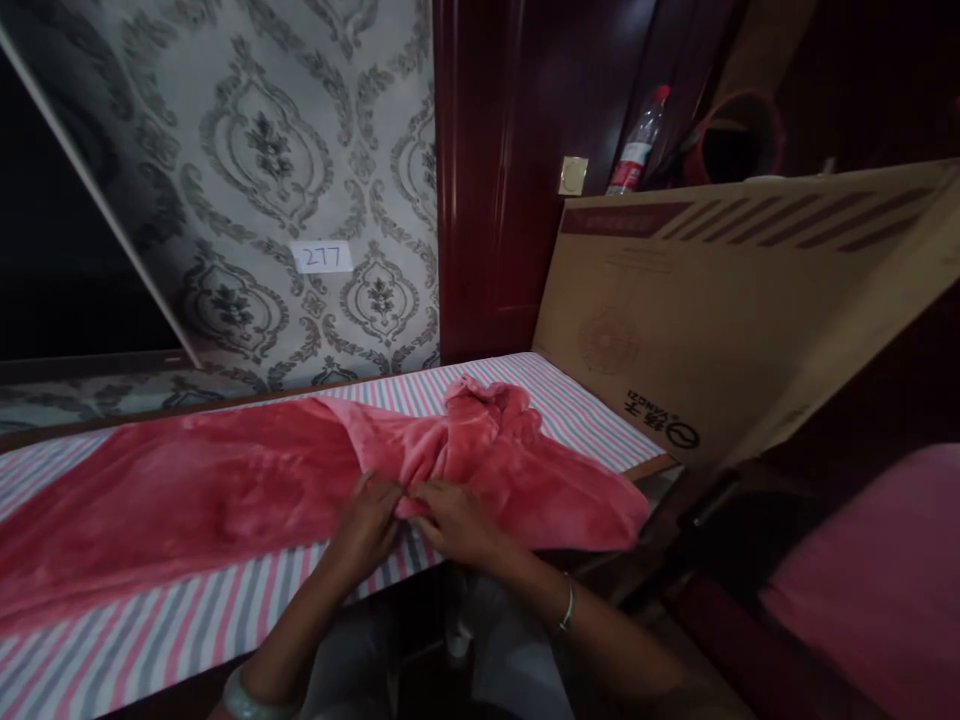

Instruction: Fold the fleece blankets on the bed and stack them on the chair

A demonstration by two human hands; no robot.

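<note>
A long pink plush cloth [247,480] lies across a striped cover; whether it is a blanket or a garment I cannot tell. Its middle is gathered into folds, and a bunched, rolled part stands up just beyond my hands. My left hand [369,515] grips the near edge of these folds with curled fingers. Close beside it, my right hand [459,522] pinches the same gathered edge, its fingertips almost meeting the left ones. The flatter right end of the cloth hangs slightly over the front edge.
The striped cover [202,625] spreads over a long narrow surface. At the right stands a large cardboard box [675,310], with a plastic bottle [636,150] behind its top edge. A dark screen [67,230] is at the left. Pink fabric [877,580] lies at the lower right.
</note>
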